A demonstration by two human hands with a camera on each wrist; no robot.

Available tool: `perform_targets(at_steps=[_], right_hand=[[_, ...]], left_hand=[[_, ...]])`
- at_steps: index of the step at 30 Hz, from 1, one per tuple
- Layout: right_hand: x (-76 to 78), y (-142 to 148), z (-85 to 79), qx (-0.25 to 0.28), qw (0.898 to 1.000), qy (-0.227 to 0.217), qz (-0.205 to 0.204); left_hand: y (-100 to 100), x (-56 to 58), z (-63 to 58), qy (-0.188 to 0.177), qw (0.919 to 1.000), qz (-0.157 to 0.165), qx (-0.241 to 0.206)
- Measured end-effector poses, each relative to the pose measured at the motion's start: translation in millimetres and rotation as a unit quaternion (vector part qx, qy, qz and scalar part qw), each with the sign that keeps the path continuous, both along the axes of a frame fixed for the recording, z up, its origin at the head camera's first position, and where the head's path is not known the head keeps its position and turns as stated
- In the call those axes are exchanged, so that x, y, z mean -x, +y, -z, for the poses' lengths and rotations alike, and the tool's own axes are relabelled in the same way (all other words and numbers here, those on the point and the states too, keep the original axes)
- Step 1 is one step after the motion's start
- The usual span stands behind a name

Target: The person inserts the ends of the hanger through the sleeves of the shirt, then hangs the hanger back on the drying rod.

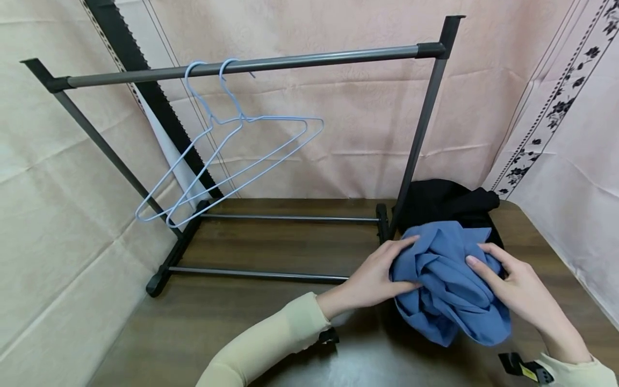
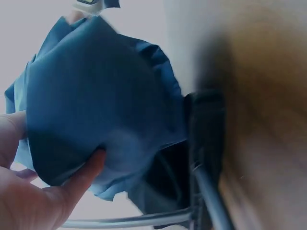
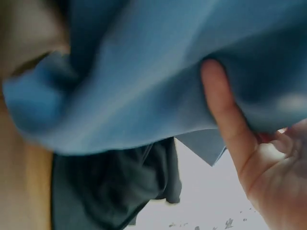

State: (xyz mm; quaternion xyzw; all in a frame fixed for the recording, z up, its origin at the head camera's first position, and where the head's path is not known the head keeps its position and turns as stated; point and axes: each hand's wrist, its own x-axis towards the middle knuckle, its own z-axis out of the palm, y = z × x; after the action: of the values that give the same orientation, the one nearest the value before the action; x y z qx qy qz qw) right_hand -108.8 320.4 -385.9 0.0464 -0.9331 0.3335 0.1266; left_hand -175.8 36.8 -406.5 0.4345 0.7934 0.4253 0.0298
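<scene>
A crumpled blue cloth garment is held between both hands above the right part of the table, its exact kind hidden by the folds. My left hand grips its left side, fingers over the top and thumb in front. On the other side my right hand holds it, the thumb pressed into the folds. The left wrist view shows the left thumb against the blue garment. In the right wrist view, the right thumb pushes into the blue fabric.
Two light blue hangers hang on the bar of a black rack, toward its left. A black garment lies behind the blue one, by the rack's right post. Patterned cloth surrounds the wooden table.
</scene>
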Motion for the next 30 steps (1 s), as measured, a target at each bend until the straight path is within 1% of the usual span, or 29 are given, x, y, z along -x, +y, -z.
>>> perform_targets(at_steps=[3,5,8,11,14,17,23,26,30], right_hand=[[4.0,-14,-7.4,0.032,0.998,0.048,-0.015],[7.1,-24,-11.4,0.052,0.996,0.070,-0.026],[11.2,-38,-18.5,0.075,0.991,0.095,-0.050],[15.1,-49,-27.3,0.088,0.987,0.111,-0.068],[18.9,-60,-35.9,0.096,0.984,0.123,-0.080],[22.7,-69,-42.7,0.100,0.982,0.130,-0.091],[30.0,-86,-49.1,0.110,0.978,0.125,-0.123],[33.9,-93,-50.4,0.108,0.975,0.134,-0.139],[37.8,-102,-52.2,0.095,0.972,0.145,-0.158]], left_hand=[[-6,-0.1,-8.4,0.021,0.9995,0.000,-0.024],[-10,-0.5,-12.2,0.037,0.9986,-0.003,-0.038],[-18,0.4,-18.3,0.054,0.9963,-0.011,-0.067],[-27,3.5,-27.7,0.066,0.9926,-0.018,-0.100],[-38,7.5,-39.3,0.079,0.9891,-0.017,-0.123],[-50,12.0,-49.9,0.104,0.9855,-0.016,-0.133],[-70,20.6,-69.3,0.147,0.9762,-0.013,-0.159],[-80,23.6,-81.3,0.175,0.9700,-0.025,-0.167],[-93,26.2,-97.3,0.212,0.9606,-0.052,-0.172]])
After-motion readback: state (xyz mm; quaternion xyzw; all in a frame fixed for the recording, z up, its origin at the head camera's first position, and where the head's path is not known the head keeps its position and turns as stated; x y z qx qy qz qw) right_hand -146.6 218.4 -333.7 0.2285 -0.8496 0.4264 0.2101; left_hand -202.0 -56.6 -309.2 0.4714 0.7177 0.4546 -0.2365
